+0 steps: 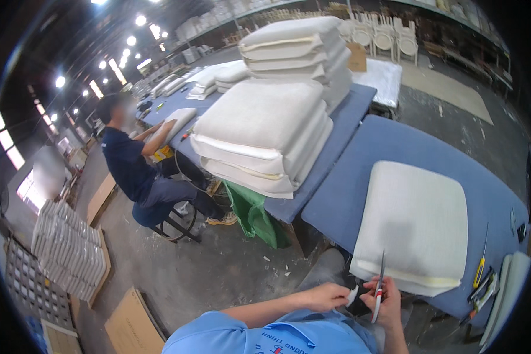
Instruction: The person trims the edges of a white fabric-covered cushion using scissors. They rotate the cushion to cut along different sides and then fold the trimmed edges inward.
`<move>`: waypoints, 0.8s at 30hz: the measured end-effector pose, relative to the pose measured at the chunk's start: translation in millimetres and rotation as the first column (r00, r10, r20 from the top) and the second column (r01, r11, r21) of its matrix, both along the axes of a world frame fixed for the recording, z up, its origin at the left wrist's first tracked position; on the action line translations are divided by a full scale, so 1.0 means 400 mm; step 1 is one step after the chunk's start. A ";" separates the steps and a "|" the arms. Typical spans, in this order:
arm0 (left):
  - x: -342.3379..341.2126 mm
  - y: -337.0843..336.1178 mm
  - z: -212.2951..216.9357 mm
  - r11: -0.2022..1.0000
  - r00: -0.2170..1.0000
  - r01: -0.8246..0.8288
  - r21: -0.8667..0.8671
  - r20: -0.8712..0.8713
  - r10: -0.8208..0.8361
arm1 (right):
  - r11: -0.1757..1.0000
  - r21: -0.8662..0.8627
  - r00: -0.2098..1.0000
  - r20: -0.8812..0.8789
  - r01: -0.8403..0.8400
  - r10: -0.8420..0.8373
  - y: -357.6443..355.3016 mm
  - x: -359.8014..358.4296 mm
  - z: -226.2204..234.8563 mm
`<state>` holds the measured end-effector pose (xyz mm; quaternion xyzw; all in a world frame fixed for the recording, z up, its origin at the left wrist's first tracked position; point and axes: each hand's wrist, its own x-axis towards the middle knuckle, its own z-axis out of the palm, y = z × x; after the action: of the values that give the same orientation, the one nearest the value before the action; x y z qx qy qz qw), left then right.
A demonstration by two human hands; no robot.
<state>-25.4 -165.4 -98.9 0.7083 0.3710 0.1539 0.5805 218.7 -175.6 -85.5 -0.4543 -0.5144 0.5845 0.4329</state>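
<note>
By the cushion (416,221), the right hand (389,304) grips scissors (379,288), pointed away likely for safety; the left hand (330,297) pinches a white scrap (352,295).

1 pale, squarish cushion (416,218) lies on the blue table (495,200); red-and-white-handled scissors (379,289) point forward beside 1 white scrap (352,296).

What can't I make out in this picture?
All in the head view:
- White scrap: partly covered by the left hand.
- Scissors: handles partly hidden by the right hand.
- White cushion: underside mostly hidden against the blue table.
- White panels: cut off by the dark lens rim.
- Small dark object: too small to identify.
</note>
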 end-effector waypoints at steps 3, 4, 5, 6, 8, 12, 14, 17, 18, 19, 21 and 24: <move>0.021 -0.002 0.012 1.000 0.999 -0.028 -0.013 0.021 0.028 | 0.998 -0.061 1.000 0.015 -0.015 0.016 -0.005 -0.035 0.007; 0.021 0.003 0.013 0.997 0.997 -0.055 -0.053 0.048 0.058 | 0.999 -0.035 0.999 0.038 -0.012 0.014 0.002 -0.042 0.006; 0.022 0.003 0.002 0.992 0.994 -0.075 -0.099 0.075 0.083 | 1.000 -0.014 0.998 0.061 -0.003 0.004 -0.003 -0.044 -0.002; 0.021 0.004 -0.009 0.985 0.989 -0.093 -0.145 0.101 0.108 | 1.000 0.007 0.997 0.082 0.006 -0.006 -0.005 -0.048 -0.008; 0.017 0.007 -0.027 0.957 0.971 -0.087 -0.278 0.192 0.144 | 0.998 0.054 0.992 0.120 0.021 -0.028 -0.003 -0.057 -0.019; 0.018 0.000 -0.036 0.757 0.870 -0.086 -0.648 0.321 0.374 | 0.987 0.142 0.970 0.220 0.075 -0.105 0.004 -0.072 -0.049; 0.018 -0.007 -0.044 0.670 0.824 -0.089 -0.737 0.324 0.465 | 0.990 0.117 0.968 0.228 0.082 -0.107 -0.001 -0.087 -0.050; -0.002 -0.007 -0.092 0.613 0.778 -0.156 -0.774 0.286 0.560 | 0.988 0.156 0.980 0.195 0.012 -0.043 0.018 -0.122 -0.079; -0.004 -0.014 -0.106 0.586 0.762 -0.187 -0.788 0.260 0.593 | 0.993 0.118 0.987 0.163 -0.010 -0.009 0.008 -0.134 -0.060; -0.023 -0.016 -0.121 0.556 0.729 -0.213 -0.803 0.248 0.637 | 0.995 0.100 0.977 0.214 -0.027 0.005 0.005 -0.142 -0.037; -0.071 0.000 -0.123 0.495 0.656 -0.332 -0.803 0.181 0.733 | 0.996 0.084 0.974 0.225 0.020 -0.038 -0.001 -0.118 -0.041; -0.234 0.050 -0.103 0.343 0.396 -0.584 -0.736 0.111 0.911 | 0.993 0.095 0.958 0.270 0.072 -0.095 0.001 -0.072 -0.047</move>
<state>-119.1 -145.3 -140.3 0.1501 0.5233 0.4713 0.6939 189.7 -175.1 -104.1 -0.5336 -0.5739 0.4750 0.4005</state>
